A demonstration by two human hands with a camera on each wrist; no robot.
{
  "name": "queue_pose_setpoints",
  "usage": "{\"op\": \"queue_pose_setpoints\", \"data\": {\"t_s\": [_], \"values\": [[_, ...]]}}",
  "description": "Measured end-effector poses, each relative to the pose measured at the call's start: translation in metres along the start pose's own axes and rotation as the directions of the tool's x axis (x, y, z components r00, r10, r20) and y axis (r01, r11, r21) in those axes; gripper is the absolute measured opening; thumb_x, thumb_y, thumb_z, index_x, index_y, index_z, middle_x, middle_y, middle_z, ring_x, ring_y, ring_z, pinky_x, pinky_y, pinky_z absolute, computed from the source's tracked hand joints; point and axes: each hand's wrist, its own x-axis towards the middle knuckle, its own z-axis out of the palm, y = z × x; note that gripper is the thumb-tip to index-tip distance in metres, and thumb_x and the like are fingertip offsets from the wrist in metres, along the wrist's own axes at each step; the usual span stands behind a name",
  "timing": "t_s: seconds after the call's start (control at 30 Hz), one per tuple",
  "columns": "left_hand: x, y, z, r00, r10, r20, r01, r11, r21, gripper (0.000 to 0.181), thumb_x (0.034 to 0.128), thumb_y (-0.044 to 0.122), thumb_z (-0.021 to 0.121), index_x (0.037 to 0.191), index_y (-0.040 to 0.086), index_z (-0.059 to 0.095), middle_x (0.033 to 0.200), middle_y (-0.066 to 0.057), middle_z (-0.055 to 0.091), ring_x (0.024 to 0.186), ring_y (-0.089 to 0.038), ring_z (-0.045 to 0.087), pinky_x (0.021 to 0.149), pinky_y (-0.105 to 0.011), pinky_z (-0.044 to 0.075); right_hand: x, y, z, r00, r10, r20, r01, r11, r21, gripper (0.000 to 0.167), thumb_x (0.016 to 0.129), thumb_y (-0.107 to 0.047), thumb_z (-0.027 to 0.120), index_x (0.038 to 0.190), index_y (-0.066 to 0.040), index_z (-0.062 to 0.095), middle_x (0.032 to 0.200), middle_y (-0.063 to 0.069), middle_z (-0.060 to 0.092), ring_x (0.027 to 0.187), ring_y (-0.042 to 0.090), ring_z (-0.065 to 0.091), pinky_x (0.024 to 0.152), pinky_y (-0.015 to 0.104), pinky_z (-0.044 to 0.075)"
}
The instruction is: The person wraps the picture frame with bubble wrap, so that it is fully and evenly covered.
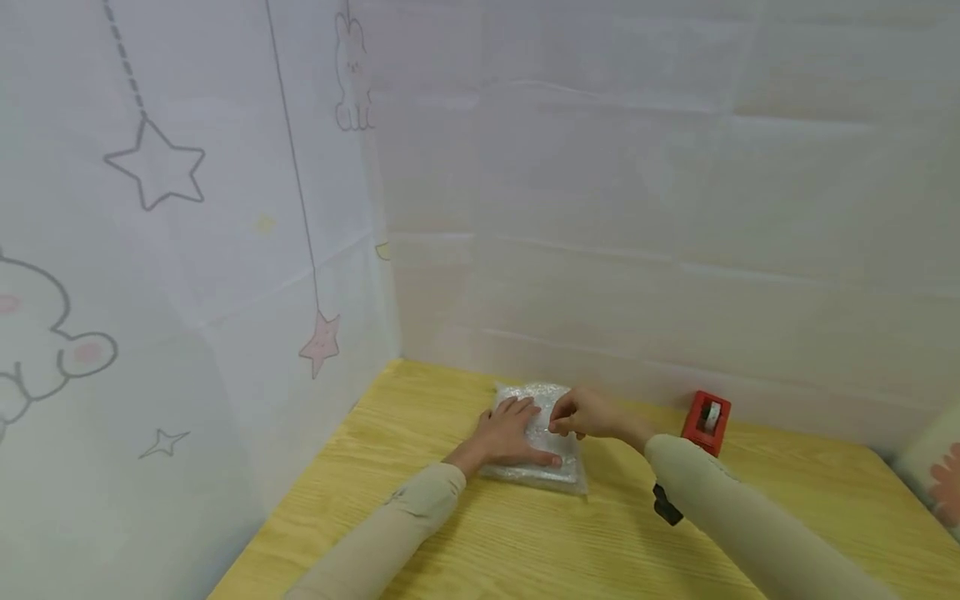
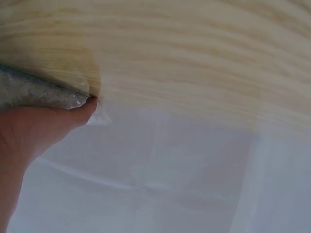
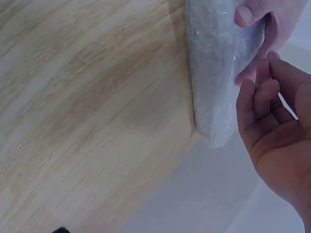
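Observation:
A flat package in clear bubble wrap (image 1: 536,477) lies on the wooden table. My left hand (image 1: 510,433) rests on top of it with fingers spread. In the left wrist view, the left hand (image 2: 43,128) lies along the bubble wrap (image 2: 36,92). Over the package's right part is my right hand (image 1: 587,414), thumb and index fingertips together. From the right wrist, the right hand (image 3: 277,121) has curled fingers close to the left hand (image 3: 272,19) and beside the bubble-wrapped package (image 3: 211,73). I see nothing distinct between the right fingertips; something thin and clear could be hidden there.
A red tape dispenser (image 1: 707,421) with a roll in it stands near the table's back edge, right of the package. A small black object (image 1: 666,506) is partly hidden by the right forearm. Printed white sheeting (image 1: 600,208) stands behind and left of the wooden table (image 1: 525,550).

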Motion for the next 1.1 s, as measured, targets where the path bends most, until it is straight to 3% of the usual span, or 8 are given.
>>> {"op": "queue_pose_setpoints", "data": {"t_s": [0.17,0.6,0.73,0.9,1.1], "values": [[0.000,-0.001,0.000,1.000,0.000,0.013,0.000,1.000,-0.031,0.117,0.0691,0.092,0.059,0.157,0.017,0.042,0.165,-0.003,0.028,0.151,-0.032,0.019,0.108,-0.072,0.022,0.009,0.004,0.009,1.000,-0.020,-0.005,0.020,1.000,0.001,0.013,0.098,-0.008,0.069,0.095,0.000,0.078,0.083,0.014,0.072,0.076,0.032,0.069,0.060,0.035,0.057],[0.000,-0.003,0.001,1.000,-0.010,-0.003,0.010,1.000,-0.022,0.118,0.0678,0.092,0.061,0.157,0.017,0.041,0.164,0.000,0.029,0.151,-0.031,0.020,0.108,-0.071,0.023,0.025,0.006,0.018,1.000,0.004,-0.025,-0.004,1.000,-0.010,0.009,0.095,-0.005,0.073,0.088,-0.002,0.079,0.078,0.008,0.073,0.064,0.031,0.067,0.052,0.032,0.054],[-0.001,-0.003,0.001,1.000,-0.012,-0.006,0.012,1.000,-0.005,0.119,0.0680,0.092,0.060,0.157,0.016,0.040,0.165,-0.001,0.029,0.150,-0.031,0.021,0.108,-0.071,0.023,0.029,0.010,0.020,0.999,0.028,-0.037,-0.029,0.999,-0.024,0.009,0.093,-0.003,0.074,0.085,-0.004,0.079,0.075,0.004,0.072,0.059,0.023,0.065,0.049,0.029,0.052],[0.000,-0.003,0.002,1.000,-0.005,-0.008,0.005,1.000,0.004,0.120,0.0688,0.093,0.058,0.158,0.015,0.039,0.165,-0.003,0.028,0.150,-0.033,0.020,0.108,-0.071,0.023,0.032,0.011,0.024,0.998,-0.002,-0.065,-0.003,0.997,-0.077,0.009,0.090,-0.004,0.076,0.081,-0.005,0.079,0.072,-0.001,0.071,0.054,0.009,0.058,0.050,0.025,0.048],[-0.001,-0.001,0.001,1.000,-0.001,-0.007,0.001,1.000,0.010,0.118,0.0692,0.092,0.059,0.158,0.017,0.039,0.165,-0.002,0.029,0.150,-0.032,0.020,0.108,-0.070,0.024,0.032,0.008,0.028,0.994,-0.027,-0.107,0.014,0.994,-0.113,0.013,0.091,-0.008,0.076,0.078,-0.004,0.078,0.068,-0.002,0.069,0.055,0.005,0.053,0.053,0.024,0.044]]}}
